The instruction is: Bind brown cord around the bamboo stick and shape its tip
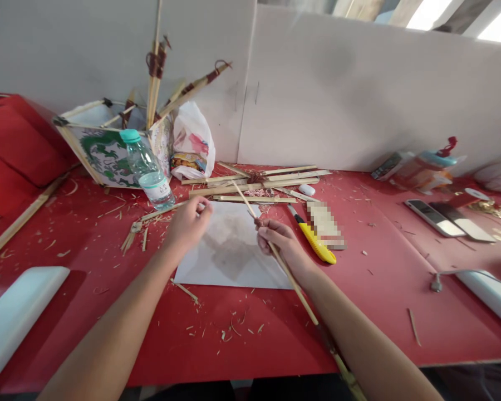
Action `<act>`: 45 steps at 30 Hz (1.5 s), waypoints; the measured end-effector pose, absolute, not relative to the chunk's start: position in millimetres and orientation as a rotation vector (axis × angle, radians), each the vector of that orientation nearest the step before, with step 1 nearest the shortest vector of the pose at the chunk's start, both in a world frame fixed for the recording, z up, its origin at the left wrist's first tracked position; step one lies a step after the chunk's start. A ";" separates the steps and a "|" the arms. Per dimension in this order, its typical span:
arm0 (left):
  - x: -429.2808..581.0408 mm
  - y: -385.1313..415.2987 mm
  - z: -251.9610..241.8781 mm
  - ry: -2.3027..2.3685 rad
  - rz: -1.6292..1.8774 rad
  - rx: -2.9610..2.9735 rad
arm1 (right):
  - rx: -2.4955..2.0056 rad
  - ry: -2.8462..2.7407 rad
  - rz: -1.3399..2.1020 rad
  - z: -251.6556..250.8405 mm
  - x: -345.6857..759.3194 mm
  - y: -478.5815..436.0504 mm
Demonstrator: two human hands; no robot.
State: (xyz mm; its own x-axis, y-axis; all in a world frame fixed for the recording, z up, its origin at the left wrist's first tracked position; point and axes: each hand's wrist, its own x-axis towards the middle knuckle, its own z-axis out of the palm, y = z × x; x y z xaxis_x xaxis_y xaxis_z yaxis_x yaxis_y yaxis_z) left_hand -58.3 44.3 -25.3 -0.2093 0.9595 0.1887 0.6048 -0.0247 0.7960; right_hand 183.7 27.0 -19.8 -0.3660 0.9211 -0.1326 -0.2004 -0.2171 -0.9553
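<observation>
My right hand [278, 239] is closed round a long thin bamboo stick [290, 274]. The stick slants from the far side of the paper down past my right forearm, with dark red-brown binding just above my fingers. My left hand [190, 220] hovers at the paper's upper left, fingers curled together. Whether anything thin is pinched there I cannot make out. Beneath both hands lies a white sheet of paper [229, 273] with a brownish smudge. A yellow utility knife [317, 242] rests beside my right hand, its blade end pointing away from me.
Bamboo strips [271, 182] are piled behind the paper. A water bottle [152, 172], a dragon-patterned box [104, 153] with bound sticks and a plastic bag [196, 136] stand back left. Shavings litter the red table [171, 351]. A phone [434, 217] lies at right, a white block [20, 312] at left.
</observation>
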 end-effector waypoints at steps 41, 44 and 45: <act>-104.9 46.9 1.7 1.742 1.469 1.608 | -1.617 -1.232 1.460 52.1 221.2 42.5; -96.6 40.9 4.8 1.717 1.627 1.648 | -1.608 -1.202 1.486 51.8 223.5 39.3; -94.0 39.6 4.4 1.717 1.673 1.667 | -1.599 -1.189 1.487 51.3 224.6 36.6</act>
